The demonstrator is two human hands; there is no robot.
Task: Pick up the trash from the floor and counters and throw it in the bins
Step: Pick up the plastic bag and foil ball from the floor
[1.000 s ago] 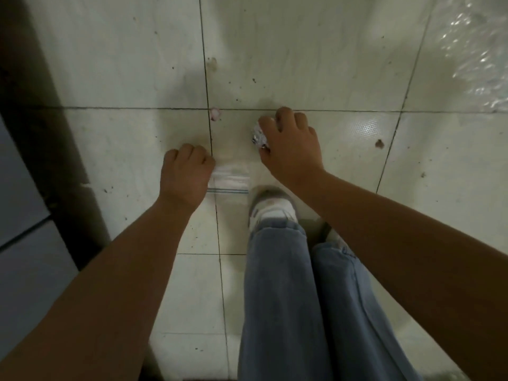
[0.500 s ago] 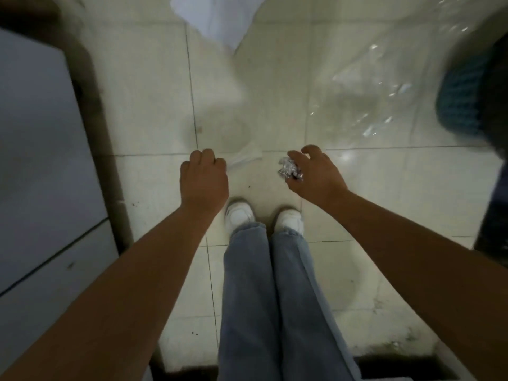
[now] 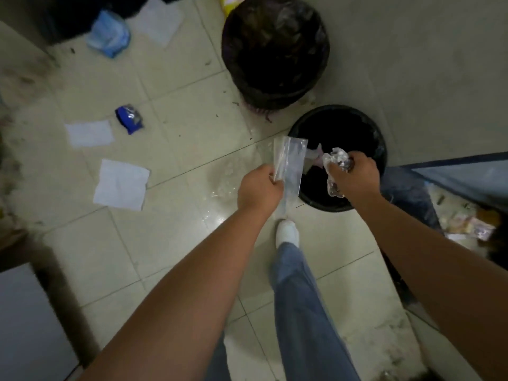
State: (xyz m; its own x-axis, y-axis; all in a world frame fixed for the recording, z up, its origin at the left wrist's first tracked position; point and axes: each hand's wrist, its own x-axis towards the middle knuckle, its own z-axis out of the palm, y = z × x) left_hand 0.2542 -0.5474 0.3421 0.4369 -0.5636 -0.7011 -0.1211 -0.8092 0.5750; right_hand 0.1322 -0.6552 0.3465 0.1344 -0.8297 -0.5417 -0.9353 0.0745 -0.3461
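My left hand (image 3: 259, 189) grips a clear plastic bag (image 3: 290, 163) that stands upright beside the left rim of a small black bin (image 3: 380, 144). My right hand (image 3: 353, 176) is closed on a crumpled foil and plastic wad (image 3: 336, 158) and hovers over that bin's near side. A bigger black bin (image 3: 275, 45) lined with a dark bag stands behind it. On the floor to the left lie two white paper sheets (image 3: 121, 184) (image 3: 89, 132), a blue wrapper (image 3: 129, 118), a third sheet (image 3: 160, 23) and a blue plastic pack (image 3: 108, 37).
A grey wall (image 3: 426, 64) runs behind the bins on the right. A blue cloth (image 3: 409, 193) and mixed litter (image 3: 467, 226) sit at the right. A cabinet (image 3: 30, 320) fills the lower left. My leg and white shoe (image 3: 287, 233) stand before the small bin.
I have straightened up and turned from the bare tiles to the bins. Both hands rose with their trash and now reach the small bin; more litter has come into sight.
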